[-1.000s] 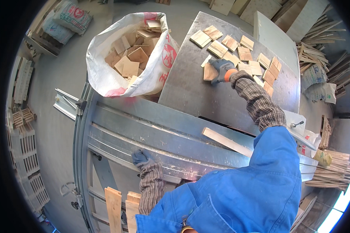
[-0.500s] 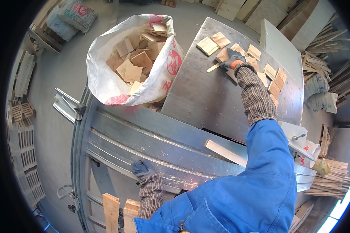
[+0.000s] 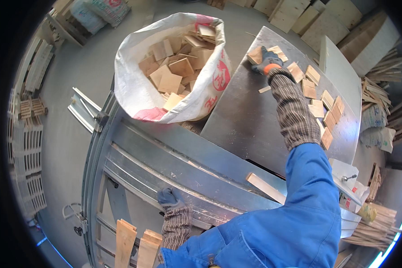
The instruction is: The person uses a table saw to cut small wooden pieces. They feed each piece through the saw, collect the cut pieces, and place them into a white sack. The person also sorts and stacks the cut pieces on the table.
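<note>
My right hand (image 3: 267, 60), in a grey glove with an orange cuff band, lies with fingers spread at the far left part of a dark metal table (image 3: 241, 109). It touches a flat wooden piece (image 3: 254, 56) on its left; another wooden piece (image 3: 278, 53) is on its right. What lies under the palm is hidden. More flat wooden pieces (image 3: 309, 89) are scattered to the right of my forearm. My left hand (image 3: 169, 197), also gloved, rests with fingers curled together at the near edge of a long metal sliding table (image 3: 196, 178); nothing shows in it.
A white woven sack (image 3: 136, 85) full of wooden offcuts stands left of the metal table. A narrow wooden strip (image 3: 266, 188) lies near my right elbow. Two boards (image 3: 126, 241) stand beside my left forearm. Stacked timber strips (image 3: 375, 223) are at the right.
My right hand has moved away and to the left, from the middle of the scattered pieces to those at the far left. My left hand has stayed in place. The whole view has shifted slightly.
</note>
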{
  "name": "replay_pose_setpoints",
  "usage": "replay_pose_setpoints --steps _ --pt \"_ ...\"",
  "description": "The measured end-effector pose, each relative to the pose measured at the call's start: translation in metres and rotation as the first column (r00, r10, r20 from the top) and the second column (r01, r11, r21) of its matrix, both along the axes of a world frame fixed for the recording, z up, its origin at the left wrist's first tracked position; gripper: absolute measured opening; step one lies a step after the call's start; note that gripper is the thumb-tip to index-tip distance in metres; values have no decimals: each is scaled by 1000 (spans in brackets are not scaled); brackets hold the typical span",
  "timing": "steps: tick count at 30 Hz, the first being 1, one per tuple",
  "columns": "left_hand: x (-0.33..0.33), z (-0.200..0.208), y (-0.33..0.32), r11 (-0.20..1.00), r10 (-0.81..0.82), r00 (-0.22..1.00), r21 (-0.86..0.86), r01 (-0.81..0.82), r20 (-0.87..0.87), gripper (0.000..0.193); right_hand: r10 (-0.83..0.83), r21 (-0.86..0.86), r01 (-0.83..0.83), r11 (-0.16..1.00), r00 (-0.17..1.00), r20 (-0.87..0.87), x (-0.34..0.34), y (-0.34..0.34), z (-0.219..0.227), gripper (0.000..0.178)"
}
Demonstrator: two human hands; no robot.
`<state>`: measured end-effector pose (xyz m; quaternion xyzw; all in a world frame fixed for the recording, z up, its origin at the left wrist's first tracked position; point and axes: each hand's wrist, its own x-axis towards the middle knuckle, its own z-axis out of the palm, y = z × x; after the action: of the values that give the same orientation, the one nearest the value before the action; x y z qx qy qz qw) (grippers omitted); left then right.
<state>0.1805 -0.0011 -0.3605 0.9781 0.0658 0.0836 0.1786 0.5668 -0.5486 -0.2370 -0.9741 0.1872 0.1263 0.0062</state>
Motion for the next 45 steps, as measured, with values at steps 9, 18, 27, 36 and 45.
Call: replay_pose_setpoints --steps 9,18,27,36,45 --pt "1 5 4 997 -42 989 62 51 -143 17 94 132 -119 984 979 179 -22 -16 -7 105" --pt "7 29 -14 997 -6 1000 -75 6 -5 23 219 555 -677 484 708 671 51 141 91 115" --pt "3 31 -14 1000 6 1000 -10 -6 -14 23 -120 221 94 971 987 109 37 -62 31 113" --pt "5 32 -18 998 12 996 -68 -6 83 25 -68 -52 81 995 973 219 -1 -104 -11 106" --pt "9 49 -28 998 50 996 32 -47 -68 24 -163 38 160 986 983 86 -66 -157 -1 100"
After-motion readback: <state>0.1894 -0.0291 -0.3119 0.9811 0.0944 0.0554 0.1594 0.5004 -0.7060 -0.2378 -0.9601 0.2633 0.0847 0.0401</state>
